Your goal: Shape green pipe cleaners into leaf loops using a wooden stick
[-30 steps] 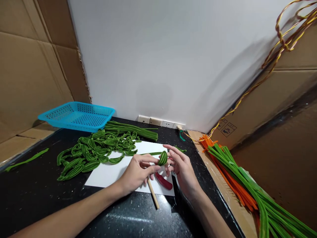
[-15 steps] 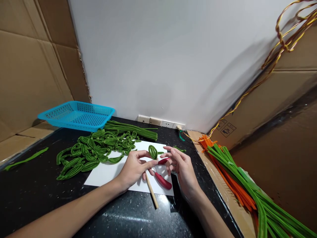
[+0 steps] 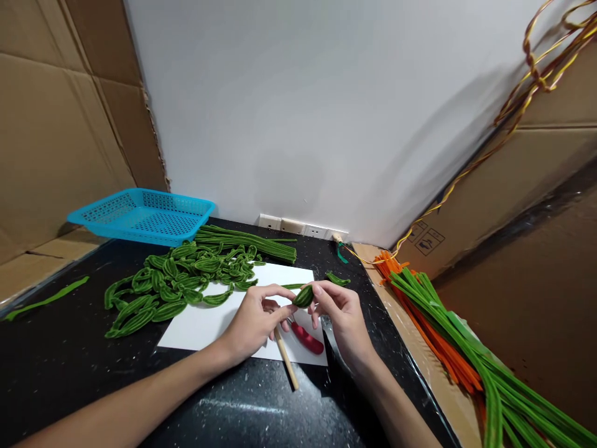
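Note:
A small green pipe-cleaner leaf (image 3: 303, 296) is pinched between both hands above a white sheet of paper (image 3: 205, 323). My left hand (image 3: 254, 323) grips its left end with thumb and fingers closed. My right hand (image 3: 339, 314) pinches the right end, its fingers curled round it. Under the hands, red-handled pliers (image 3: 305, 337) and a thin wooden stick (image 3: 286, 361) rest on the paper's near edge.
A heap of finished green leaves (image 3: 177, 283) and straight green stems (image 3: 247, 241) lie on the black counter (image 3: 69, 361). A blue basket (image 3: 140, 214) stands at the back left. Orange and green pipe cleaners (image 3: 448, 330) lie on cardboard at the right.
The leaf stood upright in my left hand half a second ago; it is now tilted flat and my right hand has closed onto its other end.

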Tool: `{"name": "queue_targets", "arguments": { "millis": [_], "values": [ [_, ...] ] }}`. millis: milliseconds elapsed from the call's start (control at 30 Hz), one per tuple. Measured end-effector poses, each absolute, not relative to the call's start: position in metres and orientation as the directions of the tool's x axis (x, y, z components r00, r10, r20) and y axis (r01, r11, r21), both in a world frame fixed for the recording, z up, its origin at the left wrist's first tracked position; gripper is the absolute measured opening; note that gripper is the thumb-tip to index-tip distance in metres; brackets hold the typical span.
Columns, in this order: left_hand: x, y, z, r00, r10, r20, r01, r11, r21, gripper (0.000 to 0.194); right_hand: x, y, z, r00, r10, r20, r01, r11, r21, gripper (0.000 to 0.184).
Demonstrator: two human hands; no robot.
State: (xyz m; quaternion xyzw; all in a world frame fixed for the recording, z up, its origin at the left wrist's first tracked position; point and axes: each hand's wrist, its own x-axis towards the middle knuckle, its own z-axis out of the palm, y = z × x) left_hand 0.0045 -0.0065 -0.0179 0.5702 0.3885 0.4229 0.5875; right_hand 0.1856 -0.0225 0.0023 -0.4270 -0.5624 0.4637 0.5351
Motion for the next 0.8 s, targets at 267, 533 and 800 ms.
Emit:
{"name": "queue_targets", "arguments": {
  "millis": [267,533,800],
  "values": [
    [0.0021,-0.0050,-0.0193,0.319,0.939,0.125,-0.013,-0.128,0.992,0.026,0.1872,-0.0219,0.0002,-0.085,0.982,0.171,-0.040,0.168,-0.985,0.034],
    [0.0016,-0.0033,-0.0178,0.335,0.919,0.208,0.038,-0.234,0.972,0.016,0.1894,-0.0224,-0.0007,-0.110,0.977,0.181,-0.024,0.180,-0.983,0.037],
    [0.0032,-0.0066,-0.0173,0.362,0.919,0.158,-0.004,-0.168,0.986,0.018,0.1905,-0.0223,-0.0044,-0.068,0.976,0.206,-0.053,0.203,-0.978,0.039]
  ]
}}
